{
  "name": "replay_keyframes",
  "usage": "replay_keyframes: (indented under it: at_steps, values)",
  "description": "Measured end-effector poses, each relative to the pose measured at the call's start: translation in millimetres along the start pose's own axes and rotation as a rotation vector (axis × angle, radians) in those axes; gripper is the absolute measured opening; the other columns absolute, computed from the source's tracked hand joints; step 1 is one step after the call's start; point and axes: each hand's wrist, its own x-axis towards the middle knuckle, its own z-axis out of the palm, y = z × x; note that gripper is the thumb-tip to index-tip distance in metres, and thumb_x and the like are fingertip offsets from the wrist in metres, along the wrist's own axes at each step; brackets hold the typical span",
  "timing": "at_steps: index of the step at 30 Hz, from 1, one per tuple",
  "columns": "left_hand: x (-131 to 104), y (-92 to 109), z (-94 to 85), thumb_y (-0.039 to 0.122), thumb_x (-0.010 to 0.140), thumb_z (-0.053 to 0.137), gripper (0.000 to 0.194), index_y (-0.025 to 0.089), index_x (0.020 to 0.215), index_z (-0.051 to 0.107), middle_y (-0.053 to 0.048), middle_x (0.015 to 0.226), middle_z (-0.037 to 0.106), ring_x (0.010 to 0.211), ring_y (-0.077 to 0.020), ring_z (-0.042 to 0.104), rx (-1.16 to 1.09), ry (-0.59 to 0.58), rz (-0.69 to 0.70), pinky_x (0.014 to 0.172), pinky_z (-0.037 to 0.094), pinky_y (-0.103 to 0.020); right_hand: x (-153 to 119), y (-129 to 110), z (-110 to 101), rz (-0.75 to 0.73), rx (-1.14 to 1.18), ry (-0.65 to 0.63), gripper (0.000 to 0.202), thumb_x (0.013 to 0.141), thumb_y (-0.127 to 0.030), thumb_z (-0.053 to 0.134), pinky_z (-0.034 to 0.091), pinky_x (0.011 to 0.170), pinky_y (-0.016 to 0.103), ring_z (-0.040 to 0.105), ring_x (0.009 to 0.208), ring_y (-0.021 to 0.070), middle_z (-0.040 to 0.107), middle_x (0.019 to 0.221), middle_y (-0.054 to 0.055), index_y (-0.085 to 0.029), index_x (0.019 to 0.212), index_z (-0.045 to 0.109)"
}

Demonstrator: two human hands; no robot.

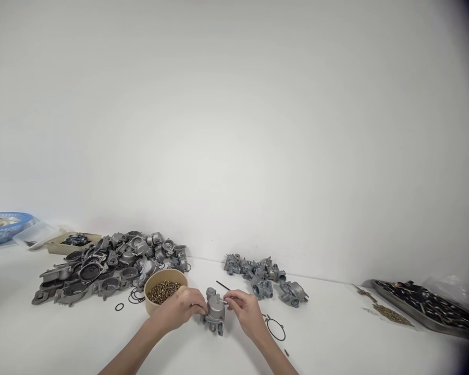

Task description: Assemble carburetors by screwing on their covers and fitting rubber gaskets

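Note:
A grey metal carburetor (216,310) stands on the white table in front of me, its rounded bowl facing up. My left hand (185,307) is closed at its left side, with the fingertips against the metal. On the other side, my right hand (242,308) pinches close to the bowl's upper edge; whatever is between the fingertips is too small to make out. A thin dark rod (222,285) shows behind the right fingers, and I cannot tell whether it is held or lies on the table. Beside my left hand is a tan tub (150,307) filled with small brass-coloured screws (164,289).
Grey bowl castings (109,284) are heaped at left. Several carburetor bodies (260,276) lie near the wall. A black rubber ring (276,329) is right of my hand. A metal tray (414,307) of dark parts sits far right; a blue basket (8,234) stands far left.

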Motion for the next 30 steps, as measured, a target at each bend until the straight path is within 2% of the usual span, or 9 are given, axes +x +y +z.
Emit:
replay_keyframes:
  at_steps: [5,11,18,22,26,30]
  values:
    - [0,0,2.6,0.018,0.092,0.059,0.019,0.022,0.088,0.076,-0.002,0.087,0.074,0.08,-0.015,0.067,0.051,-0.002,0.013,0.073,0.045,-0.022,-1,0,0,-0.061,-0.049,-0.011,0.025,0.088,-0.042,0.061,0.057,0.075,0.033,0.07,0.083,0.0246,0.072,0.089,0.009,-0.02,0.086,0.074]
    - [0,-2,6.0,0.017,0.094,0.055,0.022,0.02,0.088,0.076,-0.004,0.086,0.073,0.077,-0.0154,0.066,0.104,0.014,0.057,0.072,0.047,-0.022,-2,1,2,-0.05,-0.067,0.002,0.026,0.088,-0.043,0.061,0.057,0.073,0.033,0.069,0.082,0.0249,0.071,0.088,0.009,-0.02,0.086,0.073]
    - [-4,-10,13.1,0.006,0.091,0.048,0.028,0.019,0.092,0.072,-0.005,0.086,0.069,0.07,-0.0139,0.065,0.332,-0.011,0.106,0.061,0.045,-0.02,-3,0,4,-0.043,-0.116,0.009,0.025,0.089,-0.041,0.06,0.056,0.066,0.03,0.068,0.077,0.0243,0.072,0.086,0.01,-0.019,0.088,0.073]
    - [-5,-6,14.4,-0.003,0.084,0.043,0.037,0.02,0.095,0.07,-0.005,0.09,0.068,0.072,-0.0143,0.064,0.471,0.003,0.137,0.061,0.047,-0.02,-2,-3,4,-0.051,-0.123,-0.006,0.023,0.088,-0.039,0.062,0.056,0.07,0.031,0.07,0.081,0.0251,0.075,0.088,0.01,-0.019,0.088,0.074]
    - [-3,-1,14.0,-0.006,0.081,0.041,0.04,0.019,0.094,0.07,-0.006,0.096,0.069,0.078,-0.0159,0.066,0.472,0.034,0.181,0.064,0.049,-0.021,-2,-3,3,-0.065,-0.118,-0.016,0.022,0.086,-0.037,0.063,0.057,0.071,0.031,0.071,0.08,0.0243,0.076,0.087,0.009,-0.019,0.088,0.074]
    - [-3,4,11.1,-0.004,0.085,0.039,0.042,0.021,0.105,0.067,-0.006,0.087,0.069,0.074,-0.0157,0.065,0.422,0.03,0.174,0.062,0.047,-0.021,-3,-4,3,-0.08,-0.125,-0.009,0.019,0.085,-0.036,0.065,0.056,0.069,0.031,0.071,0.079,0.0241,0.076,0.086,0.009,-0.019,0.087,0.074]
